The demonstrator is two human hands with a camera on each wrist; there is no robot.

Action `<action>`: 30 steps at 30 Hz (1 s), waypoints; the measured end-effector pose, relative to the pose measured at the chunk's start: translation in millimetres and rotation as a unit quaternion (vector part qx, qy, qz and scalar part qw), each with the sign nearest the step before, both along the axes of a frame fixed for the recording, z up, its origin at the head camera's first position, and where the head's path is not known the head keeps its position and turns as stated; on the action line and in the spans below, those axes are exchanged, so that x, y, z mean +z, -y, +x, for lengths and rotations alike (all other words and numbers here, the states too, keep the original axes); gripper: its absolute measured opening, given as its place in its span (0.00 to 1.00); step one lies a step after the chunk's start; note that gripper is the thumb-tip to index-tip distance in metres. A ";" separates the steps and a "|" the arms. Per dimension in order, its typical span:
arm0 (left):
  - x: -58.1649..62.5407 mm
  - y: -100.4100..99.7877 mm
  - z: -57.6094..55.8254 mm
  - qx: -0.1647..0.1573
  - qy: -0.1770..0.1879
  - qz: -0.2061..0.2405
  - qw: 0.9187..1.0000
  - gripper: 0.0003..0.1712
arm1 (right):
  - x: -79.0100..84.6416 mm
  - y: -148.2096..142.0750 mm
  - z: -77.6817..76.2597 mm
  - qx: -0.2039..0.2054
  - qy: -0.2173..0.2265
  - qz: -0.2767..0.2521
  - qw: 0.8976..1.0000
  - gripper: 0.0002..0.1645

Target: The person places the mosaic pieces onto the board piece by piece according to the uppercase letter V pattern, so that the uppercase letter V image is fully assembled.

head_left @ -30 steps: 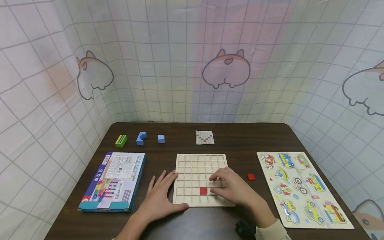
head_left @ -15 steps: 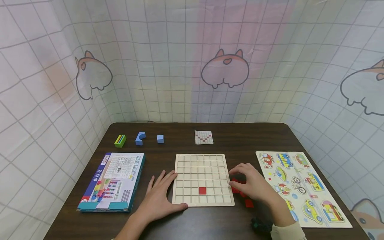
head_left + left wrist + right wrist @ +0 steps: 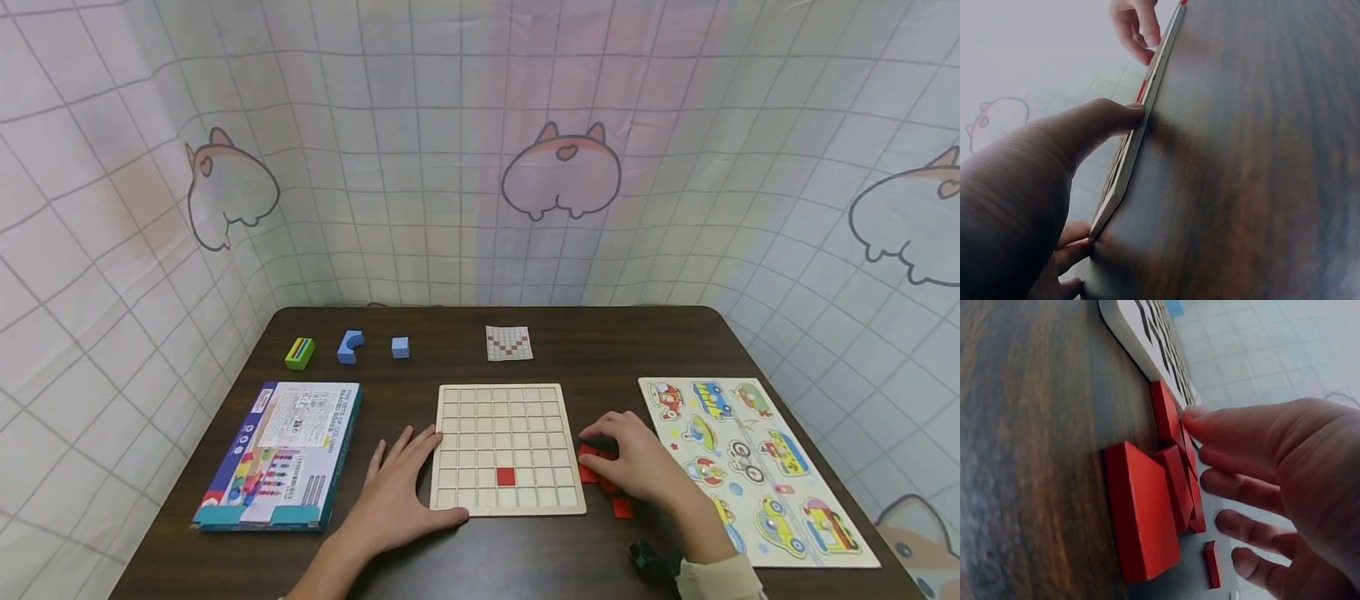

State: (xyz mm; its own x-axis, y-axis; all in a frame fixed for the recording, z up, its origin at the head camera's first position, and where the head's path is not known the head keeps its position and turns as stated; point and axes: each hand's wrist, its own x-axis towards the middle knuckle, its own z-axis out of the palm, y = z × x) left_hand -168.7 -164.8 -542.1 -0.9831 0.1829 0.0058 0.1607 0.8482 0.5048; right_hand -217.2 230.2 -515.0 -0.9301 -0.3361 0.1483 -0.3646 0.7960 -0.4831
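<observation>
Spread fingers of the left hand (image 3: 405,500) rest along the left edge of the grid board (image 3: 480,433), thumb on its near edge; just right of the board, the right hand (image 3: 637,458) bends over loose red tiles (image 3: 622,508), though whether it pinches one cannot be told. One red inset tile (image 3: 506,477) sits in the board's second row from the near edge; beyond the board lies a pattern card (image 3: 509,343); left of it, a flat box (image 3: 279,457).
</observation>
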 end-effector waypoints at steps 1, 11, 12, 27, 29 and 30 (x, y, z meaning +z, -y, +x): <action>-0.1 0.0 -0.1 0.000 0.001 0.000 1.000 0.74 | -0.2 -0.2 0.0 -0.002 0.000 0.003 1.000 0.16; -1.6 0.3 -1.3 0.001 0.003 -0.005 1.000 0.75 | 2.0 -1.5 -0.2 -0.002 0.007 0.011 1.000 0.09; -1.8 0.4 -1.3 0.000 0.002 -0.004 1.000 0.75 | 1.3 -1.3 -0.4 -0.003 0.008 0.010 1.000 0.08; -4.6 1.4 -3.2 0.001 0.004 -0.004 1.000 0.75 | 1.5 -1.7 -2.5 -0.025 0.058 -0.021 0.998 0.08; -4.3 1.2 -2.7 0.001 0.005 -0.004 1.000 0.75 | 1.9 -1.5 -2.5 -0.026 0.052 -0.021 0.998 0.08; -4.2 1.1 -2.6 0.001 0.005 -0.004 1.000 0.75 | 2.4 -1.0 -2.4 -0.028 0.051 -0.022 0.998 0.08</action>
